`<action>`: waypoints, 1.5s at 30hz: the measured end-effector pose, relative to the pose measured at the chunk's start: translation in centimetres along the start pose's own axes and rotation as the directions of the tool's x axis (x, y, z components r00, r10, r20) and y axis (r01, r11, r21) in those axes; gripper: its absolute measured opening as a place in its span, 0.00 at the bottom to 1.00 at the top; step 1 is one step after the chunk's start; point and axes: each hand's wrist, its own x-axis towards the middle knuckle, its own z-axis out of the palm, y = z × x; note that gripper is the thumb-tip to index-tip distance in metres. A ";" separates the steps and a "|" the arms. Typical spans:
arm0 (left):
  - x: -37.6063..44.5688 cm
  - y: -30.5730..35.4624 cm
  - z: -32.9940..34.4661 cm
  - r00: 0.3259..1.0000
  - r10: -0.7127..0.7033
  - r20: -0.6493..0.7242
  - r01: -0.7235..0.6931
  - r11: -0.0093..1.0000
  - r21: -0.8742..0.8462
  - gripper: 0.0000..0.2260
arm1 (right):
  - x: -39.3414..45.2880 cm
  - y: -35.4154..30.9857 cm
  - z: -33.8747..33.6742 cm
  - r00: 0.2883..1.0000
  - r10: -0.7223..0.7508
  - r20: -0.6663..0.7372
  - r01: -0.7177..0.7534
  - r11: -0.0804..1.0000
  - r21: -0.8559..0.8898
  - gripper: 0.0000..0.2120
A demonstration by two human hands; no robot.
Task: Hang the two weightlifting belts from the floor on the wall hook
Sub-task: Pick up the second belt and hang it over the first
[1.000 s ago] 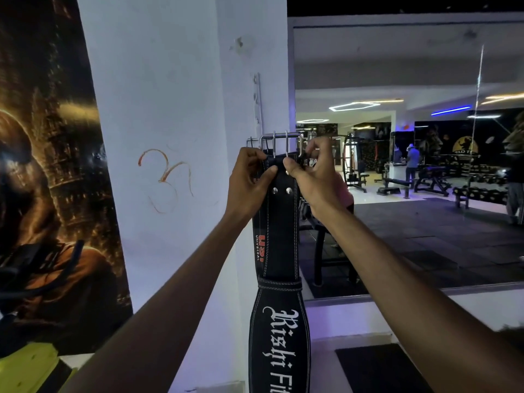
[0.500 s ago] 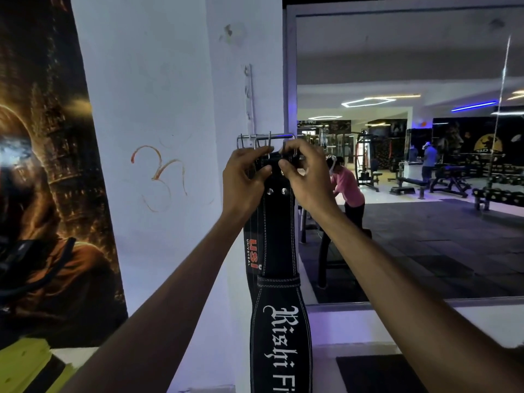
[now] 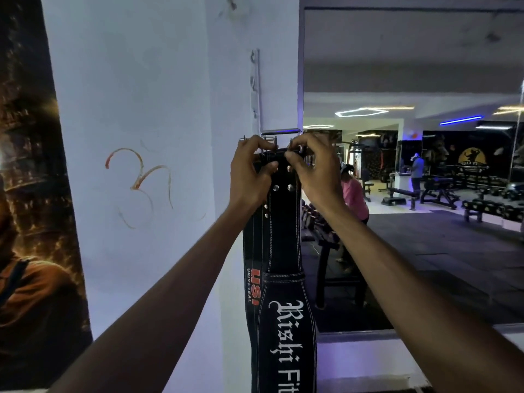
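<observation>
Item: two weightlifting belts, both off the floor and at the white pillar.
Front belt [image 3: 285, 279], lettered, hangs straight down; rear belt [image 3: 253, 262], red logo, lies just behind at its 9 o'clock.
Buckles [image 3: 280, 135] sit at 12 o'clock against the hook rail [image 3: 256, 89]; whether they are seated cannot be told.
Left hand [image 3: 249, 177]: curled, pinching the strap top.
Right hand [image 3: 314, 171]: curled, pinching the buckle end.
Remaining, by judgement: confirm seating, release.

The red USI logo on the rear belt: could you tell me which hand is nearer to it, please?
Left. The left hand grips the belt tops up and slightly left of the USI logo; the right hand is farther, up and to the logo's right.
</observation>
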 end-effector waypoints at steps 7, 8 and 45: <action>5.0 -5.8 2.1 0.998 -0.060 -0.006 0.059 0.993 -0.100 0.21 | 3.7 5.6 5.2 0.999 0.037 -0.020 -0.036 0.998 0.058 0.03; 5.7 -6.5 2.4 0.998 -0.068 -0.010 0.066 0.991 -0.116 0.23 | 4.2 6.4 5.9 0.999 0.046 -0.024 -0.044 0.997 0.061 0.03; 26.3 -14.1 2.7 0.991 -0.128 -0.039 0.119 0.976 -0.181 0.18 | 22.2 12.5 17.6 0.993 0.080 -0.088 -0.059 0.974 0.218 0.03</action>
